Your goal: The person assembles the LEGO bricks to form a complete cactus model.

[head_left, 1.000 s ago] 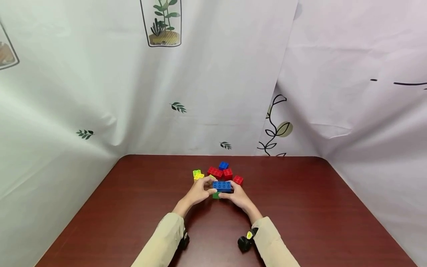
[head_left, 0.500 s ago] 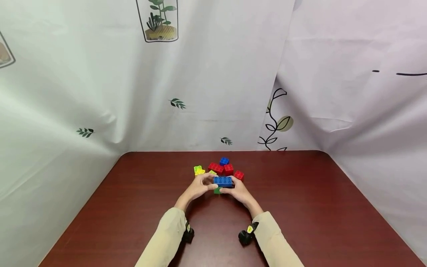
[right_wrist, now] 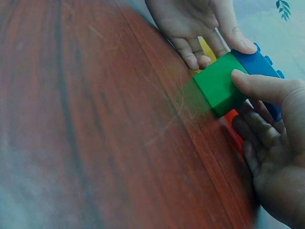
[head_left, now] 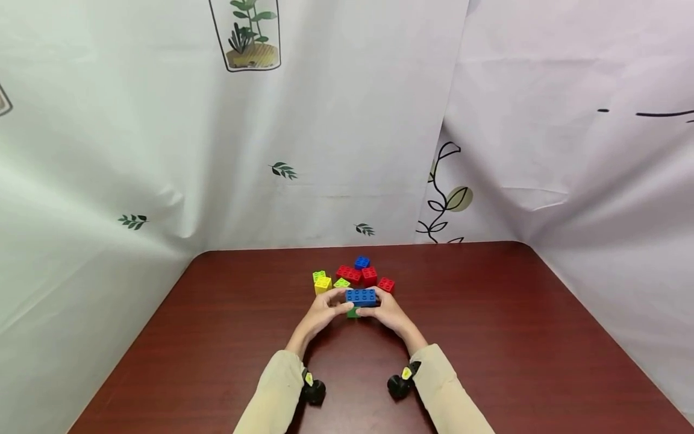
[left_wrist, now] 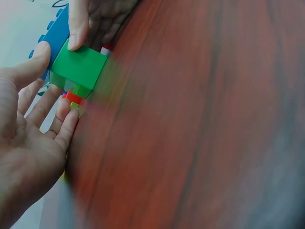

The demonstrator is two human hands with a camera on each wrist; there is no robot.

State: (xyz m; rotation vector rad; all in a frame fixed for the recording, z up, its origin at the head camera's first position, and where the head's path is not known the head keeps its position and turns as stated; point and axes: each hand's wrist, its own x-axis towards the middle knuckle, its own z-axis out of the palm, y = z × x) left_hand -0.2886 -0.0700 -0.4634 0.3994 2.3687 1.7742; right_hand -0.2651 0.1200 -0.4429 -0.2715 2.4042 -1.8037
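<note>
A long blue building brick (head_left: 360, 298) sits on top of a green building brick (head_left: 353, 313) near the middle of the table. My left hand (head_left: 325, 310) grips the blue brick's left end, its thumb on the near face and its fingers behind. From the other side my right hand (head_left: 388, 312) holds the same stack. In the right wrist view the right thumb presses on the green brick (right_wrist: 219, 83), while the left thumb lies against the blue brick (right_wrist: 257, 64). The left wrist view shows the blue brick (left_wrist: 58, 33) flush against the green one (left_wrist: 78, 67).
Behind the hands lie loose bricks on the dark red table (head_left: 488, 337): a yellow brick (head_left: 322, 285), yellow-green bricks (head_left: 342, 283), several red bricks (head_left: 369, 276) and a small blue brick (head_left: 362, 262). A white printed curtain (head_left: 347, 120) hangs beyond the table.
The left hand has drawn slightly away from the yellow and yellow-green bricks, which show more fully, and its wrist has turned a little. Both hands still hold the stack. The head view has shifted slightly.
</note>
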